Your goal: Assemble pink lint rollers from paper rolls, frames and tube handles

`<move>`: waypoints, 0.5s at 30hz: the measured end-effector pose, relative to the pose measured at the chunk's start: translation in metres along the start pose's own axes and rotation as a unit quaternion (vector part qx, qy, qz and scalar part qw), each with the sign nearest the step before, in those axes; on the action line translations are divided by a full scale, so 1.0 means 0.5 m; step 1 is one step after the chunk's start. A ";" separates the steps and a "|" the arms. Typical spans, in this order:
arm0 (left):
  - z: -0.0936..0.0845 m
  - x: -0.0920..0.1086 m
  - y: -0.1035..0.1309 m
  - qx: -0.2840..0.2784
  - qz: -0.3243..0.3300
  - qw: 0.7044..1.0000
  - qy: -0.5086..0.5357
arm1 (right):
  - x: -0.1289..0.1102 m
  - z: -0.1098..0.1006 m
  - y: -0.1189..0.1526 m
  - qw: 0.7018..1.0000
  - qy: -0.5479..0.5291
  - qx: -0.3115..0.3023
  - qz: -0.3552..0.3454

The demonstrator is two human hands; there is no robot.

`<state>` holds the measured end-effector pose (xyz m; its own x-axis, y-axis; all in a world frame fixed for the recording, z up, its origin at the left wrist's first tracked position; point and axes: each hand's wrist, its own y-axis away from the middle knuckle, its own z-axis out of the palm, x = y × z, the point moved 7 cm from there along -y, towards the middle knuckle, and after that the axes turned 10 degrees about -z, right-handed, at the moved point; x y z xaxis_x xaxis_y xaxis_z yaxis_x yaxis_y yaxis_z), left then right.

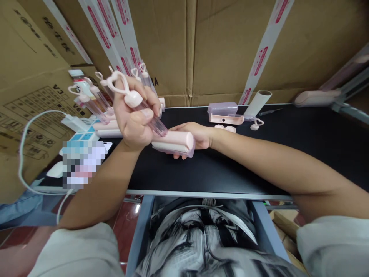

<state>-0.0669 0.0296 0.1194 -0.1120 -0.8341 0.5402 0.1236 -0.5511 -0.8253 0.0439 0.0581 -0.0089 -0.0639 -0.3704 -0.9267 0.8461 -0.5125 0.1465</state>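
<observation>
My left hand (pixel 135 125) is closed around a clear pinkish tube (pixel 158 126) with a pale pink heart-shaped loop top (pixel 133 99). The tube slants down to the right, and its lower end meets the upper side of a pale pink rounded case (pixel 175 137). Whether it is fixed to the case there, I cannot tell. My right hand (pixel 200 135) grips the case from behind and below, with fingertips showing under it. A whitish strip runs along the case's front, above a translucent lilac lower part.
Several similar heart-topped tubes (pixel 96 109) stand on pink cases (pixel 111 129) at the left. Nearby are a power strip (pixel 83 134), a phone (pixel 89 161) and a bottle (pixel 77 79). Right of centre lie a pink shell (pixel 226 119), a heart-loop cap (pixel 256 124) and a white tube (pixel 257 104).
</observation>
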 end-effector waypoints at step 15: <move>-0.182 -0.136 -0.096 0.003 -0.092 0.988 -0.123 | -0.052 -0.046 0.009 0.976 0.039 0.195 -0.089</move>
<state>-0.1550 0.1152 0.1073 0.1095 -0.7000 0.7057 0.1294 -0.6939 -0.7084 0.0618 0.0833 0.0076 -0.1387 -0.1954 -0.9709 0.5590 -0.8247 0.0861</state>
